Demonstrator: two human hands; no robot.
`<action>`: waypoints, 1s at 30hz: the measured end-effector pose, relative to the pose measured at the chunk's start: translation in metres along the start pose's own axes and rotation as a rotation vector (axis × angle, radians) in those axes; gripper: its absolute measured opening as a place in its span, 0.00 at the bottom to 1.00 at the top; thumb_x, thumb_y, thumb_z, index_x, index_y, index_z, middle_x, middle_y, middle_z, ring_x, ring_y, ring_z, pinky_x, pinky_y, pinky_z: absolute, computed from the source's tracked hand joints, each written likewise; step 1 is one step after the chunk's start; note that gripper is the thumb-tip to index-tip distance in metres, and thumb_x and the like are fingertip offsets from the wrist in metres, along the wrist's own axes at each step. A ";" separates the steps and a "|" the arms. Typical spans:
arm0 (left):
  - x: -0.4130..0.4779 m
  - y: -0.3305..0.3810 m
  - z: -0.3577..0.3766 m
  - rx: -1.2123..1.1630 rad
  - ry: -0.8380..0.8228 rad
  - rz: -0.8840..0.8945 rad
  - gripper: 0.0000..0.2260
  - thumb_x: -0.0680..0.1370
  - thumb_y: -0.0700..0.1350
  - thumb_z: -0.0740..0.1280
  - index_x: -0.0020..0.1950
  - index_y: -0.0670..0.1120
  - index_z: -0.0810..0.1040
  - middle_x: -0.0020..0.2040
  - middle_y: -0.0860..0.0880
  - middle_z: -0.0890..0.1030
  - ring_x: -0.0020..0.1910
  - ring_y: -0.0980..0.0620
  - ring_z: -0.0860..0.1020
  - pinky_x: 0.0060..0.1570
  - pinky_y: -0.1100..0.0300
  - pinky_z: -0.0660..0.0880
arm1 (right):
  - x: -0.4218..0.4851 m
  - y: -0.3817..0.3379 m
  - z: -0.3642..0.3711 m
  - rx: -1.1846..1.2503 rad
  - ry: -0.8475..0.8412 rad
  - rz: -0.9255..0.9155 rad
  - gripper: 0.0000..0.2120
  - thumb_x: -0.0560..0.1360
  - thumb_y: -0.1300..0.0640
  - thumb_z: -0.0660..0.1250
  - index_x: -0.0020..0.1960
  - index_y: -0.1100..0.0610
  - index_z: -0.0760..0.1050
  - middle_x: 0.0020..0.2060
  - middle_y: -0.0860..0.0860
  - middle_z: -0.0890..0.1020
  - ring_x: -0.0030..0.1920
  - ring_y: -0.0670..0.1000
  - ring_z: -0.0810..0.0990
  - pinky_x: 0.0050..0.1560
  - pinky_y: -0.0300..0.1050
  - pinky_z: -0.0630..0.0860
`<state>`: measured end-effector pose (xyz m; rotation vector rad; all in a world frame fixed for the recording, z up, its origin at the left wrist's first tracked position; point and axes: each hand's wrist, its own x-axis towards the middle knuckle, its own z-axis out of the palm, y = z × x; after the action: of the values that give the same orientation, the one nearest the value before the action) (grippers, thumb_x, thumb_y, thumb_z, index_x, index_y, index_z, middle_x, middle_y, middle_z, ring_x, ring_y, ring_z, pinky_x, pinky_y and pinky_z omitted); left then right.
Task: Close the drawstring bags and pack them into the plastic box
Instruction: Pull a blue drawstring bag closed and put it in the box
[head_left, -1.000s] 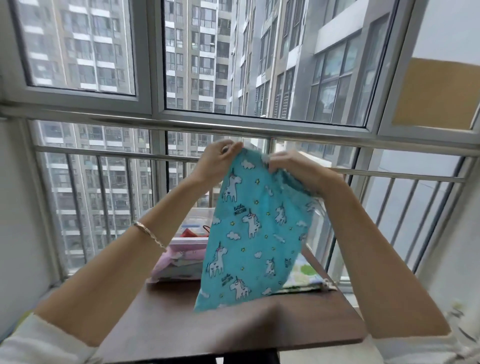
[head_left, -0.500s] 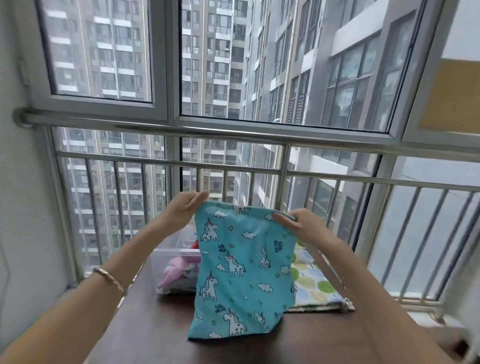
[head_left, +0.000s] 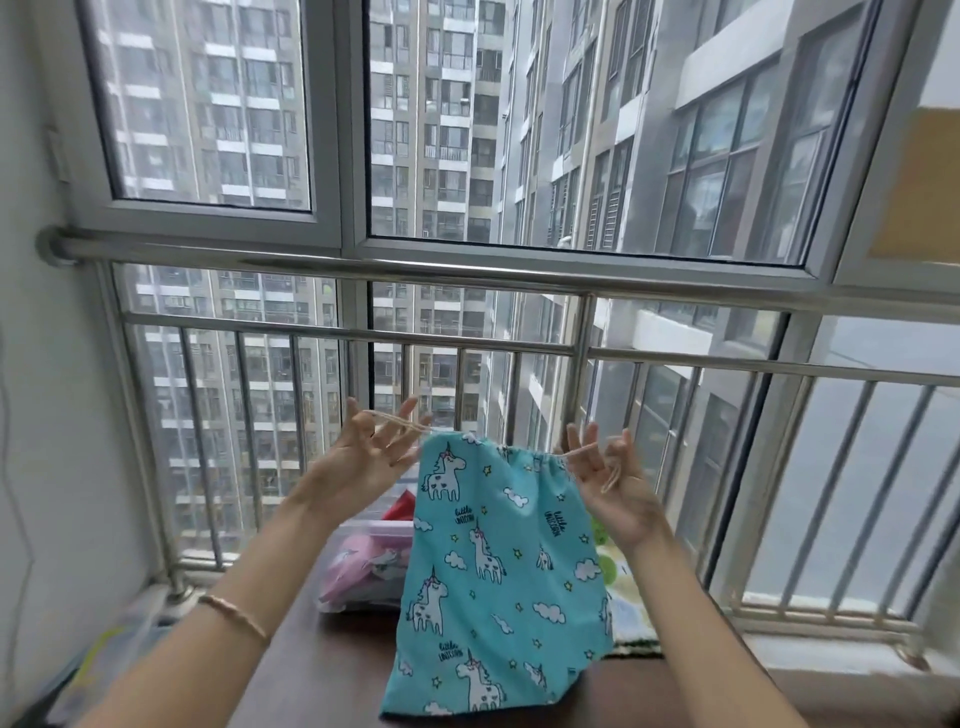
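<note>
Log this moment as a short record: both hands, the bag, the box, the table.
left hand: fingers spread, drawstring hooked over them
right hand: fingers spread, drawstring looped over them
bag: turquoise unicorn print, hanging between the hands, mouth partly gathered
plastic box: on the table behind the bag, pink items inside
table: dark brown; a green-dotted bag lies at right
</note>
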<state>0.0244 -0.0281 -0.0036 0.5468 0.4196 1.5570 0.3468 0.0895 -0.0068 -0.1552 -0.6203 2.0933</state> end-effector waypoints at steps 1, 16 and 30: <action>0.001 -0.012 0.027 0.161 -0.022 0.120 0.30 0.82 0.59 0.51 0.71 0.37 0.68 0.74 0.36 0.63 0.74 0.44 0.63 0.72 0.48 0.61 | 0.002 0.006 0.007 0.038 -0.038 -0.009 0.15 0.80 0.49 0.61 0.42 0.55 0.81 0.47 0.54 0.85 0.59 0.53 0.81 0.69 0.56 0.68; -0.006 0.016 0.050 0.293 0.247 0.050 0.11 0.81 0.38 0.58 0.59 0.36 0.76 0.41 0.45 0.79 0.23 0.59 0.71 0.25 0.68 0.74 | -0.006 -0.048 0.027 -0.775 0.142 0.092 0.14 0.78 0.73 0.58 0.61 0.66 0.73 0.41 0.60 0.79 0.24 0.44 0.70 0.22 0.32 0.69; 0.063 -0.017 0.184 0.892 -0.093 -0.282 0.23 0.83 0.53 0.53 0.61 0.34 0.73 0.48 0.41 0.81 0.42 0.48 0.81 0.42 0.59 0.80 | 0.003 0.027 0.124 -1.259 -0.302 0.129 0.09 0.79 0.57 0.65 0.48 0.61 0.81 0.37 0.52 0.80 0.32 0.45 0.72 0.29 0.33 0.67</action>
<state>0.1440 0.0241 0.1421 1.1757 1.0825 1.0109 0.2829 0.0339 0.0881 -0.5868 -2.0758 1.5450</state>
